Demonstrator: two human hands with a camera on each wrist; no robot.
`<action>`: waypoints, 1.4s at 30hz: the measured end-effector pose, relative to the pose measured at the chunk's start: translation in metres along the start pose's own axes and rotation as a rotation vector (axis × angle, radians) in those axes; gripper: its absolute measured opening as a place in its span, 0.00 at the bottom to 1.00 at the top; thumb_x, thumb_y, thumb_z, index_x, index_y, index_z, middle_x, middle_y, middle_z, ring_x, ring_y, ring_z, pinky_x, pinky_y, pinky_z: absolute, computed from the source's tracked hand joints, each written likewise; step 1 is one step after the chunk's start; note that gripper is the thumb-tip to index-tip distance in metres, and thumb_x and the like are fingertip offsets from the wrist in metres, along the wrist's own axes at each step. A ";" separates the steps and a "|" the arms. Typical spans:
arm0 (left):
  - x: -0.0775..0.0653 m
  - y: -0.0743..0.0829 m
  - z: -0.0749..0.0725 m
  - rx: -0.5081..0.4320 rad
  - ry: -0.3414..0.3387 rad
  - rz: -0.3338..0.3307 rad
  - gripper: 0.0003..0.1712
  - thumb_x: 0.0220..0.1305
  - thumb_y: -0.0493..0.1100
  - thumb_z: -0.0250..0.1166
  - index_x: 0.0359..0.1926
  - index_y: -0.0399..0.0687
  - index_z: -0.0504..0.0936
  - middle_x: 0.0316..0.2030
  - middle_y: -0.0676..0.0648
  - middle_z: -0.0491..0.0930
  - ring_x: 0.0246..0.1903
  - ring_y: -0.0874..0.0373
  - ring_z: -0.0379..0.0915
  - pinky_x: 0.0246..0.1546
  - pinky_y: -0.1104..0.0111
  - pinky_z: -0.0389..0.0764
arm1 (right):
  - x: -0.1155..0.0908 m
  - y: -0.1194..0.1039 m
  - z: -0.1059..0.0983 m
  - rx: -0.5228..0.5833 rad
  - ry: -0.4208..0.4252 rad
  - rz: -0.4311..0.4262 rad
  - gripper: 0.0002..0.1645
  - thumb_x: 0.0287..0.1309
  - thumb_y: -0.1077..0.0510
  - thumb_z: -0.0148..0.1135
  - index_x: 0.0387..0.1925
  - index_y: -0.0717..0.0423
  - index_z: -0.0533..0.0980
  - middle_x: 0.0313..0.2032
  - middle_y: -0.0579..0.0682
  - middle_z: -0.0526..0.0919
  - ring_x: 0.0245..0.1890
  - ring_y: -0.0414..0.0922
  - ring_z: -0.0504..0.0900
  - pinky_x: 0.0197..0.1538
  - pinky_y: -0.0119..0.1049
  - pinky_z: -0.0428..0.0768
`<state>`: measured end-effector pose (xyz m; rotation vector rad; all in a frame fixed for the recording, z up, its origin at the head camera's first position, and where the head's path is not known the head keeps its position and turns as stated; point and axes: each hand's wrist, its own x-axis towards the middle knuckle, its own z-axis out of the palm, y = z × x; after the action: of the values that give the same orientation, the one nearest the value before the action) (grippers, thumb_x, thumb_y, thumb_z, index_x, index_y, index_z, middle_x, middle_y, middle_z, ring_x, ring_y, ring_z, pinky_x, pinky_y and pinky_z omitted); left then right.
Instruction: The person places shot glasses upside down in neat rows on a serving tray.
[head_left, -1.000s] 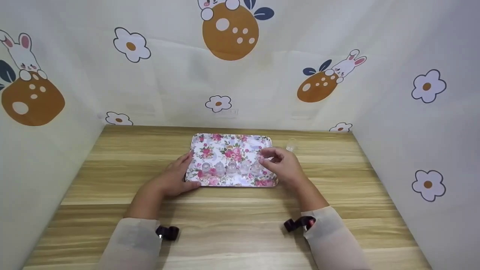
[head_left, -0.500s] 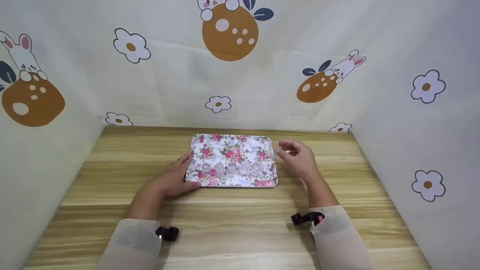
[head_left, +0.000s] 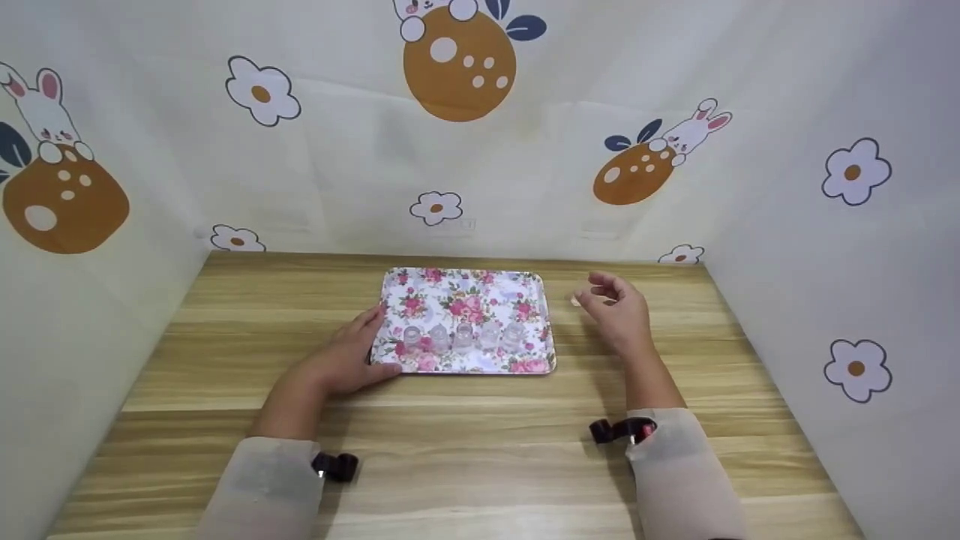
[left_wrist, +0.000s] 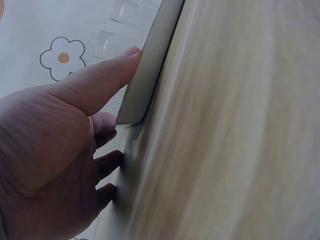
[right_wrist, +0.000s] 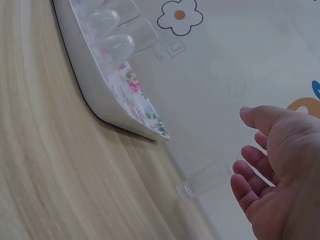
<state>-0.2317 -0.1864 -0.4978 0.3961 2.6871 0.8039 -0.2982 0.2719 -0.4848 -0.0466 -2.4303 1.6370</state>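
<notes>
A white tray [head_left: 501, 291] with a pink floral pattern lies on the wooden table. Along its front side stands a row of several small clear containers [head_left: 464, 336], glass or plastic. My left hand [head_left: 346, 352] holds the tray's left end, the thumb over the front rim and the fingers by the left side. To the right of the tray, my right hand [head_left: 621, 315] hovers with loosely bent fingers and nothing visible between them. One more clear container [right_wrist: 202, 181] stands on the table near that hand in the right wrist view; the hand largely hides it from the head camera.
The wooden table [head_left: 450, 457] runs back to a pale cloth wall [head_left: 337, 165] printed with rabbits, oranges and flowers. Similar cloth walls close off both sides. A small dark camera [head_left: 336, 466] sits at the left wrist.
My right hand has drawn away from the tray's right end, moving right and slightly back toward the lone container. The left hand, the tray and the row on it have stayed put.
</notes>
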 end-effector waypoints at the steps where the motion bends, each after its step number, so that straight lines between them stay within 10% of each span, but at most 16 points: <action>1: 0.000 0.000 0.000 0.000 -0.002 -0.001 0.62 0.72 0.66 0.67 0.88 0.46 0.40 0.88 0.42 0.37 0.85 0.29 0.35 0.84 0.34 0.47 | 0.001 0.001 -0.001 0.005 0.010 0.003 0.31 0.64 0.56 0.75 0.65 0.64 0.79 0.64 0.65 0.83 0.61 0.54 0.82 0.63 0.37 0.78; 23: 0.001 0.001 -0.001 -0.020 0.000 -0.019 0.62 0.71 0.66 0.68 0.88 0.49 0.40 0.88 0.42 0.37 0.85 0.30 0.35 0.83 0.32 0.46 | 0.030 0.037 0.013 -0.093 -0.030 0.121 0.44 0.64 0.55 0.74 0.77 0.64 0.68 0.66 0.63 0.79 0.67 0.57 0.80 0.73 0.49 0.79; 42: 0.001 -0.001 0.000 -0.025 -0.004 -0.019 0.62 0.71 0.65 0.67 0.88 0.47 0.40 0.88 0.40 0.37 0.85 0.30 0.35 0.84 0.34 0.47 | 0.026 0.045 0.019 -0.213 -0.021 0.077 0.27 0.67 0.55 0.70 0.63 0.63 0.81 0.57 0.63 0.88 0.60 0.57 0.86 0.69 0.48 0.82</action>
<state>-0.2328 -0.1866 -0.4988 0.3656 2.6700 0.8293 -0.3311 0.2757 -0.5286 -0.1592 -2.6393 1.4074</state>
